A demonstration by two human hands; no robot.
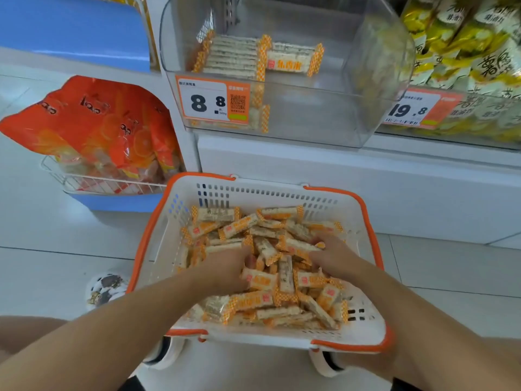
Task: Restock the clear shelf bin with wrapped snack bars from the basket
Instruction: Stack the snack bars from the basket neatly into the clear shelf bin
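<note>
A clear plastic shelf bin [324, 88] at upper centre holds few bars. Below it, a white orange-rimmed plastic basket [282, 193] holds orange-and-white wrapped snack bars [262, 280]; the left hand [225, 266] and right hand [332, 255] dig in, each grip curled around bars.

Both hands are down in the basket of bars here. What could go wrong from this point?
1. The snack bars lie loose and jumbled, so a two-hand scoop by the left hand and right hand may spill some over the basket rim.
2. The clear bin holds a neat row; dumped bars could knock it askew.
</note>
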